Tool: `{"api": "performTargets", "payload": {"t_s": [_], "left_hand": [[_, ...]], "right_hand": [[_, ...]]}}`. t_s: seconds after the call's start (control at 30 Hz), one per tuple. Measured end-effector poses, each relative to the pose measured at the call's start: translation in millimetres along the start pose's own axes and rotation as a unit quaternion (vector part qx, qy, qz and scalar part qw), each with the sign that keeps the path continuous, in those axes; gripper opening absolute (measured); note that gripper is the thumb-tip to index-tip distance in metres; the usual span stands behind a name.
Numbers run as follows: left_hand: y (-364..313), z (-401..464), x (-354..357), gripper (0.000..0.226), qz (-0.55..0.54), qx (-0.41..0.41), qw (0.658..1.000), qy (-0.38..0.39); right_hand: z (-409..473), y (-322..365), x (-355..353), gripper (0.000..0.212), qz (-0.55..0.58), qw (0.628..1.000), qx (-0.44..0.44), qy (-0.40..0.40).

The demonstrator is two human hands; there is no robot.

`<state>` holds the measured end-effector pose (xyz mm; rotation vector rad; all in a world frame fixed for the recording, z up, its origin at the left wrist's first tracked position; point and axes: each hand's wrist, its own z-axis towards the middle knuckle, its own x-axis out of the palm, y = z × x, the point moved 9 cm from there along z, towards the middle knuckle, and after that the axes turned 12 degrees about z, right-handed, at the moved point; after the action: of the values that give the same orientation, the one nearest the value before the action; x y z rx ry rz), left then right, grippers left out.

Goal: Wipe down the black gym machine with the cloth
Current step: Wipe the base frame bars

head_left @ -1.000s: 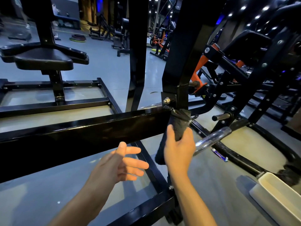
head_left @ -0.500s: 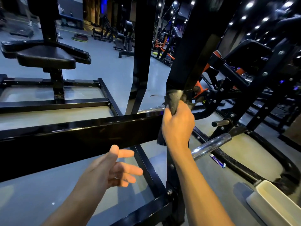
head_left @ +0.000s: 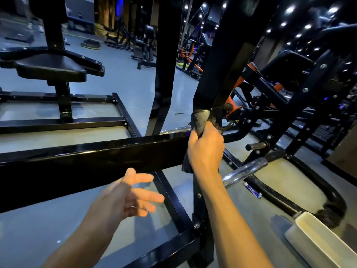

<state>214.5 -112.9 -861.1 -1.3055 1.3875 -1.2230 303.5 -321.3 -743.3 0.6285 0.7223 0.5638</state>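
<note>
One dark cloth (head_left: pixel 199 122) is gripped by the right hand (head_left: pixel 205 149), the fingers curled round it, and is pressed against the black machine (head_left: pixel 96 161) at the joint where the long crossbar (head_left: pixel 58 171) meets the upright post (head_left: pixel 229 60). One end of the cloth is seen bunched above the hand; the other end hangs below it, beside the post. The left hand (head_left: pixel 127 198) is held in the air below the crossbar, fingers released and spread, with nothing in it and nothing touched. Two chrome pegs are seen on the machine: one (head_left: pixel 245 172) just right of the right forearm, one (head_left: pixel 175 129) partly hidden behind the cloth. One padded seat (head_left: pixel 50 67) is mounted on the frame at the far left. One white bin (head_left: pixel 318 240) stands on the floor (head_left: pixel 119 74) at the lower right. More machines, some with orange parts, are visible behind; their number cannot be told.
</note>
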Motion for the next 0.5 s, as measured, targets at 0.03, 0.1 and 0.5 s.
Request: {"api": "performTargets", "payload": {"t_s": [0.03, 0.1, 0.5], "left_hand": [[-0.1, 1.2, 1.1, 0.058, -0.003, -0.002, 1.0, 0.001], [1.0, 2.6, 3.5, 0.059, -0.012, -0.01, 1.0, 0.007], [-45.5, -20.0, -26.9, 0.046, -0.017, 0.142, 0.987, -0.068]], "right_hand": [[-3.5, -2.5, -1.3, 0.011, -0.004, 1.0, -0.006, 0.001], [-23.7, -20.8, -8.5, 0.007, 0.009, 1.0, -0.011, -0.001], [-55.8, 58.2, 33.2, 0.026, 0.079, 0.992, -0.101, 0.006]]}}
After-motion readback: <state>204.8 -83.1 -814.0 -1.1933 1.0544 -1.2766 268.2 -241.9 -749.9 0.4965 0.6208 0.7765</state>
